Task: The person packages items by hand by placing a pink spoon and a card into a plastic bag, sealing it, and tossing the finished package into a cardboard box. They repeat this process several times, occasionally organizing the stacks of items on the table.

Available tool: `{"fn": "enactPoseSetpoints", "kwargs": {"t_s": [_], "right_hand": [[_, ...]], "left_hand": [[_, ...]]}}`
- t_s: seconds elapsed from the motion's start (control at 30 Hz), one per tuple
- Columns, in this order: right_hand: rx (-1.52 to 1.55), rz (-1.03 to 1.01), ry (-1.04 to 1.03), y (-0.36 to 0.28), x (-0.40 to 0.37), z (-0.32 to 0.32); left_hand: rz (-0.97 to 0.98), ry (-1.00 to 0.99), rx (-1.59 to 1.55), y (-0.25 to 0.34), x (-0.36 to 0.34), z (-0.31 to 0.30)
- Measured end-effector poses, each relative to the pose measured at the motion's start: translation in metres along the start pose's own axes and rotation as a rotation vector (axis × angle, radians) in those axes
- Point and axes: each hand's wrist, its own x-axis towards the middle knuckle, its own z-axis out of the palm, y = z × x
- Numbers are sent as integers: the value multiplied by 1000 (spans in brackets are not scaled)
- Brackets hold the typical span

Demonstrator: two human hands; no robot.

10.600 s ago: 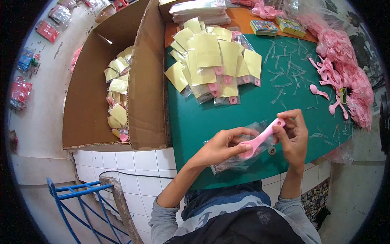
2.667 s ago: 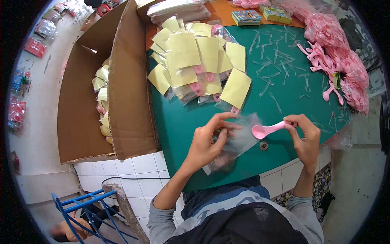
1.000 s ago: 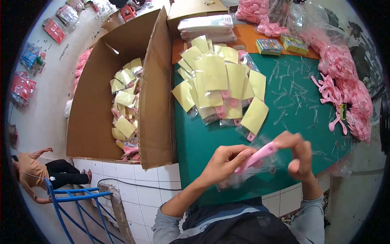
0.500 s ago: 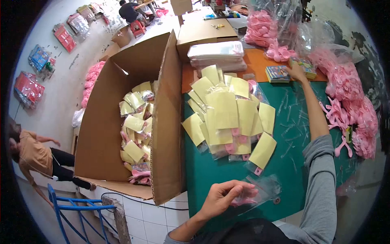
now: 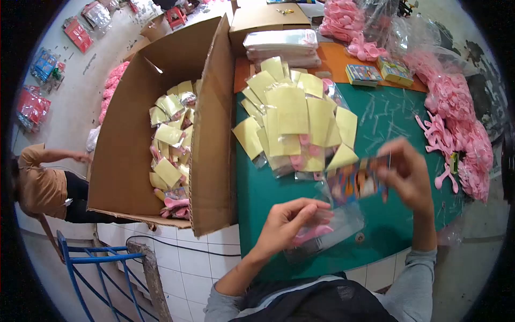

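In front of the yellow pile point(image 5: 287, 110), the left hand point(image 5: 284, 228) pinches a clear bag point(image 5: 346, 228), probably slippery, around a pink spoon point(image 5: 313, 234). Beside the pile, the right hand point(image 5: 405, 174) grips a printed card point(image 5: 354, 185), likely light and bendable, best held by its edges.

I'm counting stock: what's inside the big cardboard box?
Clear packets with yellow cards and some pink spoons show in the cardboard box. Whatever lies beneath them is covered and cannot be seen.
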Motion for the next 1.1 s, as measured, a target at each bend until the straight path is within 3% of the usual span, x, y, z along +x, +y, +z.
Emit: {"fn": "enactPoseSetpoints", "kwargs": {"t_s": [0.07,0.17,0.3,0.47,0.57,0.67,0.7,0.8,0.9,0.93,1.03,1.1], "right_hand": [[-195,-19,7,-11,-34,12],[-511,-254,29,-17,-52,19],[-359,11,-152,-18,-62,23],[-587,-2,-457,1,-63,33],[-482,-83,-289,6,-66,45],[-383,-109,-383,17,-69,43],[-328,-5,-341,18,-70,41],[-50,256,-126,29,-78,39],[173,252,-6,51,-87,35],[181,218,-46,55,-87,35],[477,543,24,33,-89,46],[348,515,-19,46,-99,42]], "left_hand": [[-27,22,-39,1,-1,4],[0,-74,82,-4,0,6],[-15,-193,243,-6,-3,15],[49,-190,530,1,-9,26],[84,-173,675,-1,-13,25],[105,-211,804,1,-16,23],[117,-229,853,2,-17,20],[-1,-296,653,12,-24,3],[-29,-173,346,1,-35,-15],[-49,-102,321,-4,-38,-18],[-82,-24,280,-11,-46,-16],[-106,-47,272,-11,-50,-14]]}}
